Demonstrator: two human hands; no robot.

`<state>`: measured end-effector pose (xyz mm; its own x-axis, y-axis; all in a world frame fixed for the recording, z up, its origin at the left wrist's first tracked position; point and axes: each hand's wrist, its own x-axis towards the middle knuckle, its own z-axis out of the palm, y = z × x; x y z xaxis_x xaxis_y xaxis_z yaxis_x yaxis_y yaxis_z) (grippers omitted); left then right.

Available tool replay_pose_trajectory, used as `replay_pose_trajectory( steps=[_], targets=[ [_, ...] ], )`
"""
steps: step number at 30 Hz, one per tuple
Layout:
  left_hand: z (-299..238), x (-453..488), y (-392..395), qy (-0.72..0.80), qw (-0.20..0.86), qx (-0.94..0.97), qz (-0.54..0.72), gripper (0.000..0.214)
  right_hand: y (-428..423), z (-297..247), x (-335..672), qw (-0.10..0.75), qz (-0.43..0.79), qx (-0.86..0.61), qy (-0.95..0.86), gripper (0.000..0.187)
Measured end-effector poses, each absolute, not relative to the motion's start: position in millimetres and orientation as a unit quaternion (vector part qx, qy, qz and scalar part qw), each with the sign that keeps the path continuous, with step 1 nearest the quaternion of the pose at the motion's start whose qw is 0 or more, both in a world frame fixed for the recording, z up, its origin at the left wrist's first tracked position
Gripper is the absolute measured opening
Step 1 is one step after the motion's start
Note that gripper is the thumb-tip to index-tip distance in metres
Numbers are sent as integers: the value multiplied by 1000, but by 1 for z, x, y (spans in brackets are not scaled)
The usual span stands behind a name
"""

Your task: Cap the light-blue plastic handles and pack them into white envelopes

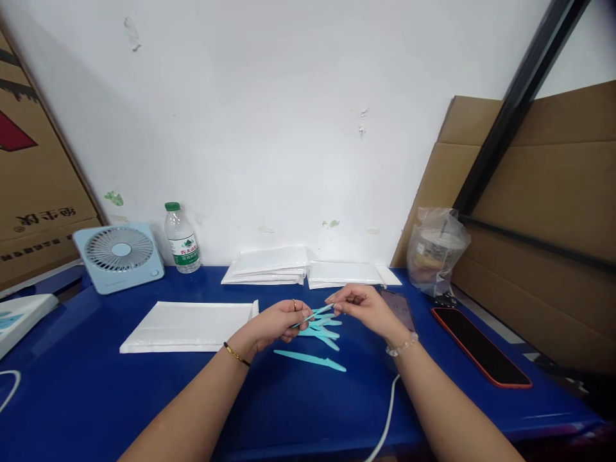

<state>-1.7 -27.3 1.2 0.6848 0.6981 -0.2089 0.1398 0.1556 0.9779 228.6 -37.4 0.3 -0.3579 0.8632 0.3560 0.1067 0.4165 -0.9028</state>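
Note:
A thin light-blue eyebrow razor [321, 310] is held level above the table between my two hands. My left hand [274, 323] is closed around its left end, thumb on top. At its right end my right hand [366, 310] pinches the tip between thumb and fingers. Several more eyebrow razors [325, 333] lie fanned out in a loose pile just below and behind my fingers, partly hidden by my left hand. One single eyebrow razor [309, 360] lies apart, nearer to me. To the left of my left hand rests a white padded mailer [187, 324].
Stacked white mailers [267, 263] lie against the wall. A blue fan [120, 250] and a water bottle [183, 239] stand at the back left. On the right are a bagged cup [436, 250], a red-edged phone [481, 346], a dark phone [398, 307] and a white cable [387, 417].

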Motion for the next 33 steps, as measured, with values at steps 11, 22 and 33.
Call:
replay_pose_trajectory(
  steps=[11, 22, 33],
  targets=[
    [-14, 9, -25, 426, 158, 875, 166, 21, 4, -32, 271, 296, 68, -566, -766, 28],
    [-9, 5, -39, 316, 218, 921, 63, 16, 6, -38, 249, 194, 36, -606, -771, 14],
    [-1, -4, -24, 444, 205, 855, 171, 13, -30, 1, 258, 333, 462, -420, -707, 30]
  ],
)
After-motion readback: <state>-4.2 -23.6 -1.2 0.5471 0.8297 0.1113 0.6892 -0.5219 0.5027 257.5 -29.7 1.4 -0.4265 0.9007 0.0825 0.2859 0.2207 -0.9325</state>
